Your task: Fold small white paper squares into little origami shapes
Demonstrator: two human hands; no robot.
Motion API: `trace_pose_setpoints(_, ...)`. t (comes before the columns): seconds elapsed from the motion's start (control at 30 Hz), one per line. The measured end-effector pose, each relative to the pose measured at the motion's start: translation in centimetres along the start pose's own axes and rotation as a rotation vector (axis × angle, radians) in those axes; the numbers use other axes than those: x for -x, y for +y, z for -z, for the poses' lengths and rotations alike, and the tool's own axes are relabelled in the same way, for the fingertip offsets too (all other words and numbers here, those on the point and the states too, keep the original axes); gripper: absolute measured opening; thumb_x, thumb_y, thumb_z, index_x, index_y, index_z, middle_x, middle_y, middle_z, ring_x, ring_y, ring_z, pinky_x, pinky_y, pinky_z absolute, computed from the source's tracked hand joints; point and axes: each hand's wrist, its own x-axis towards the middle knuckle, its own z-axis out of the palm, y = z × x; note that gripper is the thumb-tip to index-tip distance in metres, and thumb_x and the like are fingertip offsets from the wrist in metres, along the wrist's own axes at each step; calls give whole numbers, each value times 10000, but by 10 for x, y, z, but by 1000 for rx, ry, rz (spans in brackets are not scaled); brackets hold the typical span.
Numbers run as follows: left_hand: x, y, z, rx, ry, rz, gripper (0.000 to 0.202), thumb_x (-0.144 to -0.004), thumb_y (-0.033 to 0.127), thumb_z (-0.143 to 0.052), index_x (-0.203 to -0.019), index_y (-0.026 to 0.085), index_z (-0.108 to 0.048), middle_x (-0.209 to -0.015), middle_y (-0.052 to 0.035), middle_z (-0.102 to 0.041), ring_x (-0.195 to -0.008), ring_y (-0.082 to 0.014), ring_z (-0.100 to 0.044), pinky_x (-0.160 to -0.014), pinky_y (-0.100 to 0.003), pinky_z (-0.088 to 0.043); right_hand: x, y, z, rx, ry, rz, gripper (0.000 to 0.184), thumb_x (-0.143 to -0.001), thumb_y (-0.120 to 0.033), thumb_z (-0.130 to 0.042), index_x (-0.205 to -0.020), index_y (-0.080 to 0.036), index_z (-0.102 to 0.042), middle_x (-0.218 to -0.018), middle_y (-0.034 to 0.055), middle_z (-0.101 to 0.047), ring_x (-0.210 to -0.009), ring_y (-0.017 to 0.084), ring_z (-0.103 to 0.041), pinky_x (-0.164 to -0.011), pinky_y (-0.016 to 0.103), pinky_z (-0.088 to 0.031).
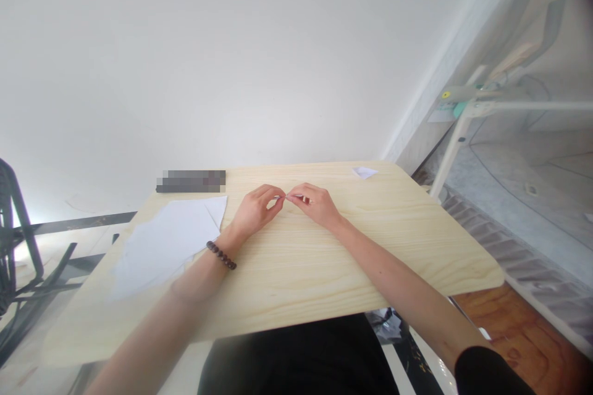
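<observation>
My left hand (257, 208), with a dark bead bracelet (221, 255) at its wrist, is closed in a pinch over the middle of the table. Fingertip to fingertip with it, my right hand (315, 205) is pinching too. Between them shows a thin, pale edge of what looks like a small folded piece of paper (278, 199); the fingers hide most of it. White sheets of paper (171, 241) lie in a loose pile beside my left forearm. A small folded white paper (364, 172) rests at the table's far right.
The light wooden table (296, 284) stands against a white wall (259, 62). A pixelated dark object (191, 181) is at its back left corner. To the left is a black folding chair (18, 228); a white metal frame (451, 154) stands on the right.
</observation>
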Motion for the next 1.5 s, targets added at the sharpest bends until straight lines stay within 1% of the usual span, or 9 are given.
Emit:
trace_pose_setpoints(0.2, 0, 1, 1, 7, 16, 30, 125, -799, 193, -457, -882, 166, -547, -847, -50, -597, -795, -142, -551, -717, -267, -447, -1, 0, 2, -10, 46, -39, 186, -778, -357, -512, -829, -196, -589, -840, 26, -598, -643, 91, -542, -565, 210, -439)
trace_pose_setpoints(0.37, 1, -1, 0, -15, 2, 37, 123, -800, 203, -457, -873, 169, -551, -849, -52, -598, -790, -144, -552, -716, -272, -447, 0, 3, 3, -19, 21, -21, 188, -785, -354, -502, -786, -195, -603, -823, 26, -601, -674, 97, -546, -560, 207, -431)
trace_pose_setpoints(0.5, 1, -2, -1, -26, 0, 18, 134, -800, 205, -463, -888, 171, -559, -855, -51, -603, -800, -144, -555, -727, -276, -446, 0, 4, 3, -19, 17, -13, 191, -785, -351, -503, -763, -195, -611, -799, 24, -610, -668, 100, -545, -565, 213, -427)
trace_pose_setpoints(0.67, 0, -2, 0, -43, 5, -7, 126, -798, 199, -463, -871, 172, -561, -838, -52, -609, -789, -149, -558, -717, -284, -447, 0, 3, 4, -15, 21, -32, 194, -772, -363, -518, -759, -194, -612, -789, 24, -610, -628, 98, -536, -560, 221, -429)
trace_pose_setpoints(0.83, -1, -2, 0, -65, 16, 8, 115, -798, 200, -461, -859, 171, -554, -828, -51, -606, -780, -150, -559, -708, -279, -444, -1, 5, 6, -24, 62, -61, 203, -749, -383, -542, -762, -188, -597, -793, 24, -598, -605, 92, -527, -545, 219, -427)
trace_pose_setpoints(1.0, -1, -2, 0, -75, 19, 22, 117, -797, 197, -459, -855, 173, -557, -831, -45, -608, -777, -143, -559, -714, -274, -440, -1, 6, 6, -14, 56, -55, 199, -752, -366, -545, -701, -179, -589, -741, 23, -593, -596, 93, -514, -550, 222, -422)
trace_pose_setpoints(1.23, -1, -2, 1, -78, 11, 11, 115, -794, 202, -465, -851, 172, -561, -822, -47, -612, -768, -147, -561, -708, -280, -441, -1, 6, 6, -42, 51, -75, 201, -737, -380, -557, -740, -180, -580, -780, 18, -589, -536, 71, -490, -526, 210, -425)
trace_pose_setpoints(1.5, -1, -1, 1, -53, 37, 42, 124, -795, 221, -466, -854, 178, -566, -823, -48, -611, -774, -147, -563, -694, -271, -449, 0, 5, 6, -5, 63, -80, 210, -749, -382, -542, -687, -183, -566, -715, 12, -582, -519, 79, -472, -522, 222, -399)
